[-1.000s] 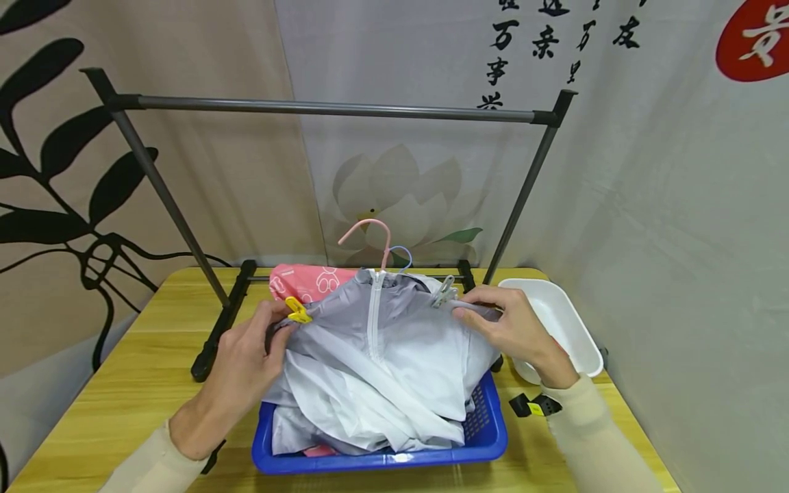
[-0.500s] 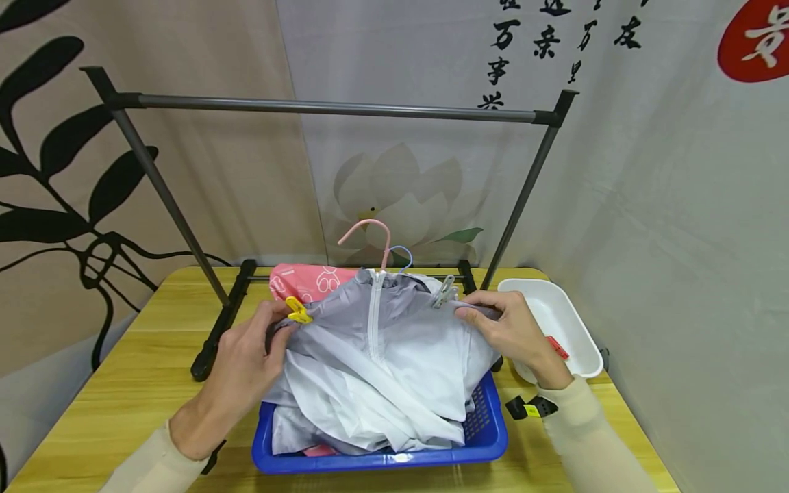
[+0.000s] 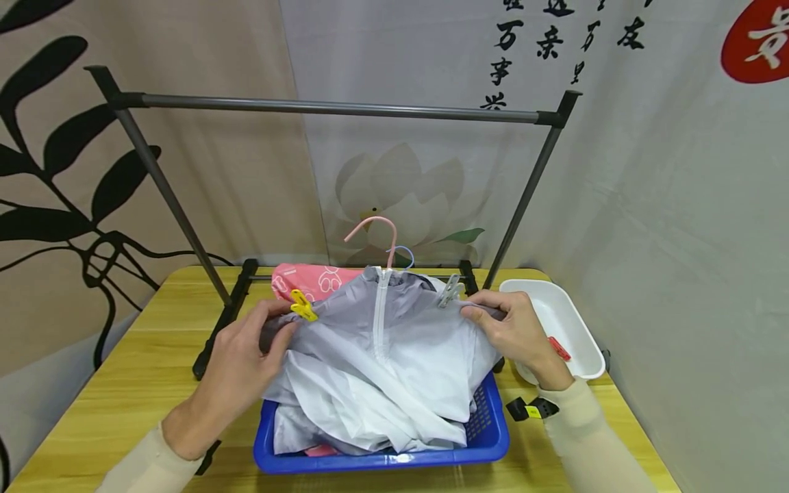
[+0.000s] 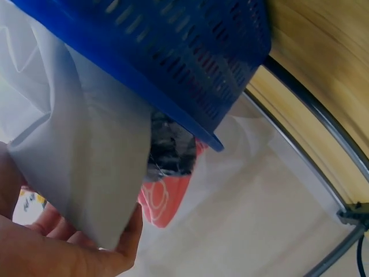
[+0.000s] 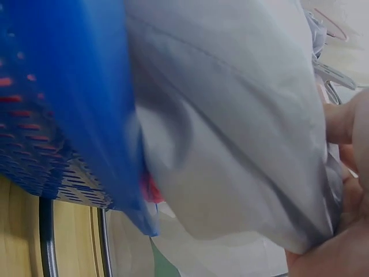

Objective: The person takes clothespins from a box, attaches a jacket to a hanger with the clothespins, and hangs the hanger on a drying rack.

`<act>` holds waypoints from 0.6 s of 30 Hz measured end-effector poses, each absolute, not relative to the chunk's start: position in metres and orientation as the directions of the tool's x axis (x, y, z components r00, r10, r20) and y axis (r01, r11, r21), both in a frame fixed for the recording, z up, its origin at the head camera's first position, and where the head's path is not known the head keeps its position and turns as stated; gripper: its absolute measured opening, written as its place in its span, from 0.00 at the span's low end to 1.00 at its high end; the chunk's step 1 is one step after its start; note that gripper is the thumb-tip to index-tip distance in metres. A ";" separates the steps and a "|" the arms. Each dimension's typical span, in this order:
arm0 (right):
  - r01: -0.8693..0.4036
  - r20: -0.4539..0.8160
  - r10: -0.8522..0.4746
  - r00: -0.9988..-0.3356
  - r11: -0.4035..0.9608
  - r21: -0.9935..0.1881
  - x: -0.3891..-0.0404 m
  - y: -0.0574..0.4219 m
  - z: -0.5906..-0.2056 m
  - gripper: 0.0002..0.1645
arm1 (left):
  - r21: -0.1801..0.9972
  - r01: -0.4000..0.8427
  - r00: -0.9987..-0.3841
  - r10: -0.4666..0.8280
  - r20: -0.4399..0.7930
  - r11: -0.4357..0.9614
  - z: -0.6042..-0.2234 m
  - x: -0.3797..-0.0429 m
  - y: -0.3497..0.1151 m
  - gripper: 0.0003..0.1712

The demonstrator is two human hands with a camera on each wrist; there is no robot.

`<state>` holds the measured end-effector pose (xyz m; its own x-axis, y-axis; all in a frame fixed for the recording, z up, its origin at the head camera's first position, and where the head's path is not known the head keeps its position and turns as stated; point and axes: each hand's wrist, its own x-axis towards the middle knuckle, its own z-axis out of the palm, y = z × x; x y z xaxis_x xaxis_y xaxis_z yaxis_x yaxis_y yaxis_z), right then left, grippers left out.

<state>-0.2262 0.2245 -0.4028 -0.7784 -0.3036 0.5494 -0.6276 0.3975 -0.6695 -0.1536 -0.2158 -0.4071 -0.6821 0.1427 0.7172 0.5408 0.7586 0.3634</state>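
Observation:
A light grey zip-up jacket (image 3: 407, 356) lies bunched over a blue basket (image 3: 382, 464), with a pink hanger (image 3: 394, 239) hook rising from its collar. My left hand (image 3: 237, 363) pinches one shoulder of the jacket, beside a yellow clothespin (image 3: 303, 306) clipped there. On the other shoulder sits a grey clothespin (image 3: 450, 291), and my right hand (image 3: 514, 329) grips the fabric just outside it. The left wrist view shows thumb and fingers around the jacket's edge (image 4: 98, 167). In the right wrist view the fingers hold a fold of the jacket (image 5: 230, 138).
A dark metal rack (image 3: 339, 107) stands behind the basket on the wooden table (image 3: 142, 363). To the right is a white tray (image 3: 555, 301) with a red clothespin (image 3: 559, 348) in it. Pink patterned cloth (image 3: 311, 279) and a blue hanger hook (image 3: 408, 256) show behind the jacket.
The jacket's collar and the hanger hook have shifted slightly right. The yellow clothespin has tilted a little, and both hands keep their hold. The red clothespin in the tray has come into view.

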 end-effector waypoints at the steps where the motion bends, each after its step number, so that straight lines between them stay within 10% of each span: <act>1: -0.630 0.555 -0.299 -0.777 0.396 -0.668 -0.226 0.225 -0.403 0.08 | 0.372 0.542 -0.684 0.139 0.716 0.754 -0.407 -0.153 -0.218 0.23; 18: -0.629 0.607 -0.212 -0.766 0.443 -0.639 -0.228 0.235 -0.402 0.02 | 0.511 0.400 -0.798 0.014 0.603 0.761 -0.413 -0.137 -0.260 0.17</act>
<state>-0.2279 0.2354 -0.4023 -0.7661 -0.2124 0.6066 -0.6288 0.4431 -0.6390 -0.1367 -0.2603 -0.4128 -0.7976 0.0141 0.6030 0.3997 0.7611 0.5109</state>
